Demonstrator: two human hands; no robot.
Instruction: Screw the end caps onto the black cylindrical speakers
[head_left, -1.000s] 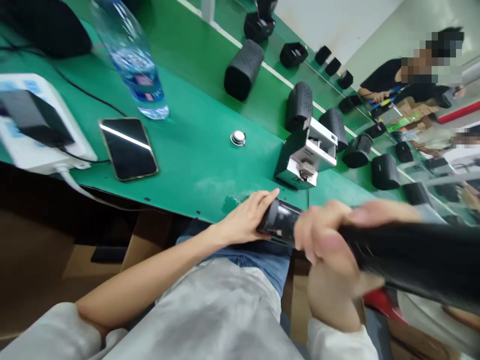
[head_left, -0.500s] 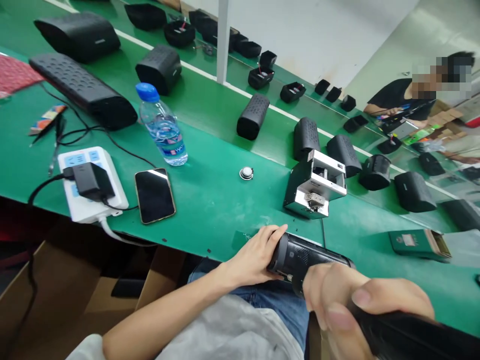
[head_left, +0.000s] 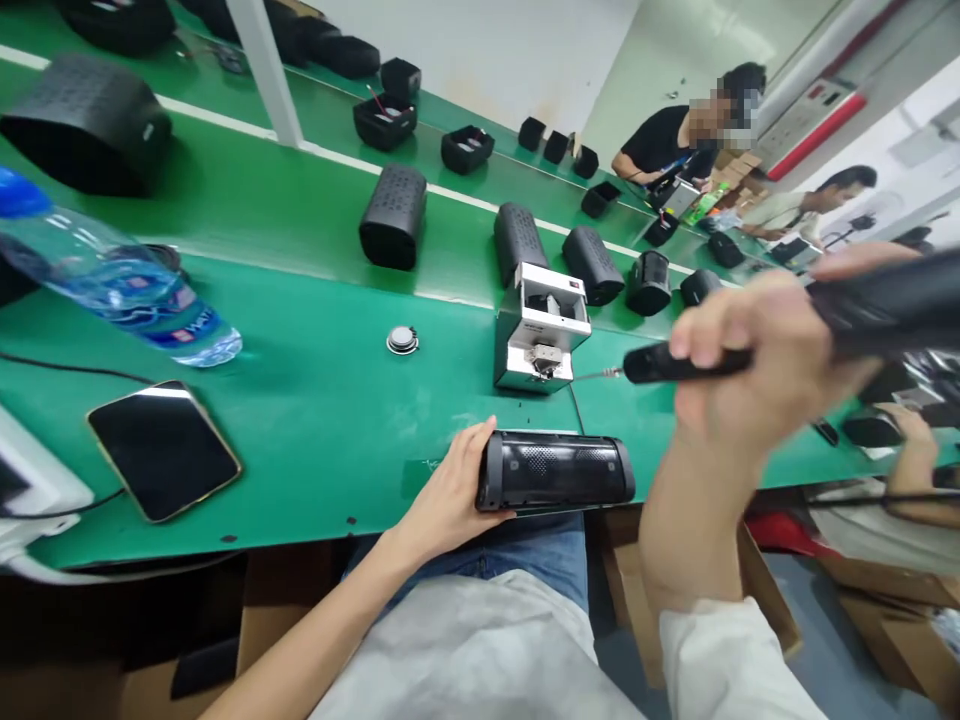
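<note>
My left hand point(head_left: 448, 488) grips the left end of a black speaker housing point(head_left: 562, 470), which lies lengthwise at the table's front edge, its perforated side up. My right hand point(head_left: 765, 350) is closed around a black electric screwdriver point(head_left: 649, 364), raised to the right of the housing. The screwdriver's bit points left, at or near the front of a silver and black screw feeder point(head_left: 534, 325); whether it touches is unclear. Motion blurs the right hand and the tool's rear end.
On the green table point(head_left: 322, 420) stand a water bottle point(head_left: 127, 280), a phone point(head_left: 165, 450) and a small round metal-rimmed part point(head_left: 403, 340). Several black speaker housings point(head_left: 394, 215) line the strip behind. People point(head_left: 660, 140) work at the far right, and cardboard boxes point(head_left: 630, 590) stand below.
My right hand has lifted the screwdriver up from the housing, its bit now by the screw feeder. My left hand still holds the housing. The view has swung right.
</note>
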